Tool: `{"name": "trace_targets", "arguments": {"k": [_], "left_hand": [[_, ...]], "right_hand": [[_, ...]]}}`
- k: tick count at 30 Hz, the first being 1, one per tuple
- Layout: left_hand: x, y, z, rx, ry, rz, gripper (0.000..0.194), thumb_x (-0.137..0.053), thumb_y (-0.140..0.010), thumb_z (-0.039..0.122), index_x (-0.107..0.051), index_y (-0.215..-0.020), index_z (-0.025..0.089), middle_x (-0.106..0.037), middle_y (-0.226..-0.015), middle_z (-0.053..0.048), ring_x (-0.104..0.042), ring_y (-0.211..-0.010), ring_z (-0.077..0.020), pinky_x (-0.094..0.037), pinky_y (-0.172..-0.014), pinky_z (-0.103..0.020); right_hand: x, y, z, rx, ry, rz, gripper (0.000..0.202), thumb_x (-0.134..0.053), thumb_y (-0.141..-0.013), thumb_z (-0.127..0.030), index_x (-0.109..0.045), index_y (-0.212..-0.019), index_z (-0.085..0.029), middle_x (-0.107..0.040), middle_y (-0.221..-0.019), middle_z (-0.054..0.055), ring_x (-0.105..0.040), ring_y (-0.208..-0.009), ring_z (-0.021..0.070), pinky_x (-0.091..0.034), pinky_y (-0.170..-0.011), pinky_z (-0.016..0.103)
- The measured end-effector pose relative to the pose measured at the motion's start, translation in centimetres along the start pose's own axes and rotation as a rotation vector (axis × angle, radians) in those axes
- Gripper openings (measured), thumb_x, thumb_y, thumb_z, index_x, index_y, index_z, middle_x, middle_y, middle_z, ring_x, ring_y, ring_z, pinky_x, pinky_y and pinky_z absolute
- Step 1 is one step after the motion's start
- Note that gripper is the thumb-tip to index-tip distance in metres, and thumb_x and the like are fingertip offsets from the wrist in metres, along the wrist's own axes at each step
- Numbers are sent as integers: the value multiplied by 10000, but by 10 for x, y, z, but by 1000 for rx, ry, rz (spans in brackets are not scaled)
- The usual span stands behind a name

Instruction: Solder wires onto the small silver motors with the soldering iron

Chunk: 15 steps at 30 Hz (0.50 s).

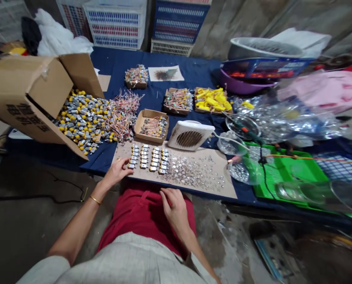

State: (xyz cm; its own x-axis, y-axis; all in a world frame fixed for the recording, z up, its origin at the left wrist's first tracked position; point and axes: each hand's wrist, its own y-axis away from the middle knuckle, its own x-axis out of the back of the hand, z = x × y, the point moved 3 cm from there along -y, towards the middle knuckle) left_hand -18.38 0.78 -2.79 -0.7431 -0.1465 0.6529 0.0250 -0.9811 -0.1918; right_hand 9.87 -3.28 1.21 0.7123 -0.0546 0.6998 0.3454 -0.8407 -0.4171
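My left hand (118, 172) is at the near left corner of a cardboard sheet (229, 188), its thumb and forefinger closed about a small motor (131, 166) at the near end of the leftmost column. These motors are silver with yellow ends and stand in several short columns. Small shiny metal pieces (187, 171) lie scattered on the sheet to their right. My right hand (175, 207) hangs over my lap by the table's front edge, its fingers loosely bent and apart, with nothing seen in them.
A tipped carton (25, 94) spills motors (81, 118) on the left. A box of wired motors (151, 126) and a white square fan (191, 135) stand behind the sheet. Yellow parts (213, 99) fill another box. Right are bowls (243, 125) and a green tray (306, 173).
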Motion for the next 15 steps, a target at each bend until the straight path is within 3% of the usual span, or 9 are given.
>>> {"name": "trace_targets", "arguments": {"k": [2, 5, 9, 15], "left_hand": [[3, -9, -3, 17, 6, 69, 436, -686, -832, 365, -609, -1210, 161, -673, -986, -67, -638, -778, -162, -551, -765, -302], [0, -32, -6, 55, -36, 179, 352, -571, -911, 323, -622, -1217, 156, -691, -1125, -118, -652, -996, -225, -517, -933, -372], [-14, -56, -12, 176, -8, 211, 352, -464, -957, 272, -636, -1227, 127, -693, -1177, -154, -632, -1109, -267, -479, -1009, -426], [-25, -54, -18, 152, -16, 281, 361, -452, -965, 280, -648, -1241, 155, -679, -1221, -131, -599, -1156, -249, -446, -1054, -415]], "right_hand": [[2, 9, -3, -14, -9, -2, 146, -542, -953, -198, -682, -985, -171, -702, -891, 78, -618, -817, 199, -518, -750, 327], [6, 24, -3, -30, 12, -11, 147, -545, -950, -209, -688, -966, -178, -715, -881, 69, -646, -804, 200, -533, -751, 327], [12, 43, 2, -38, 24, -3, 160, -536, -956, -225, -688, -962, -176, -725, -876, 69, -666, -806, 202, -546, -758, 326], [18, 59, 14, -38, 28, 12, 199, -514, -969, -263, -693, -967, -176, -734, -878, 77, -687, -807, 203, -557, -768, 323]]}}
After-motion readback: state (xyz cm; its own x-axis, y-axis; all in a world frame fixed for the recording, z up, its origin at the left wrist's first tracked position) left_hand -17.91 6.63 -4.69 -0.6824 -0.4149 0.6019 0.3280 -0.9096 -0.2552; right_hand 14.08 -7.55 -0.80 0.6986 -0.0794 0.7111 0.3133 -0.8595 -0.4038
